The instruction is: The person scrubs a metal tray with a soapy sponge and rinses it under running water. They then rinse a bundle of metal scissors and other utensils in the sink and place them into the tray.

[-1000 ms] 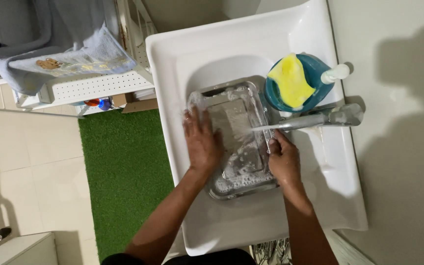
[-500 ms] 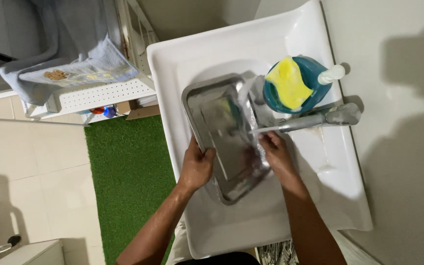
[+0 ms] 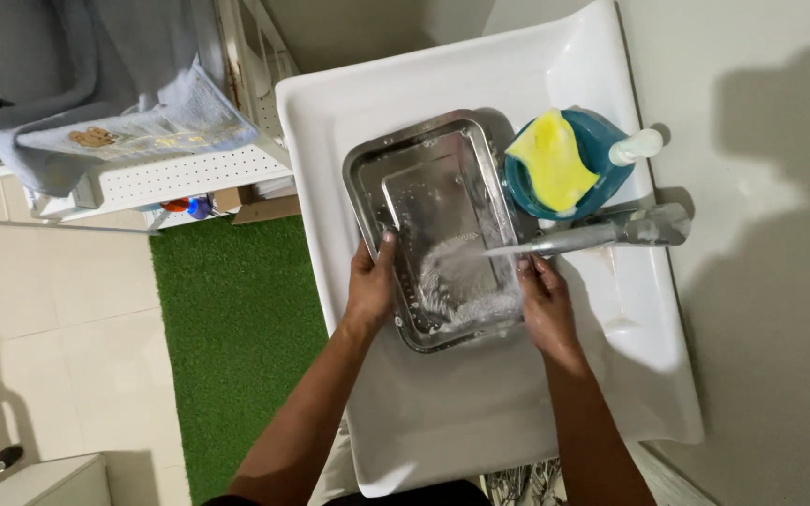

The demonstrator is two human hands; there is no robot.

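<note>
A rectangular steel tray lies flat in the white sink, under the water that runs from the metal faucet. My left hand grips the tray's left rim, thumb inside. My right hand holds its right rim just below the faucet spout. Water splashes and foams on the tray's near end.
A blue bowl with a yellow sponge and a white soap pump sits at the sink's back right. Left of the sink stand a white perforated shelf with a grey-blue towel, and a green mat on the tiled floor.
The tray was tilted up on its edge half a second ago; now it lies flat under the stream. Both hands have shifted to its side rims.
</note>
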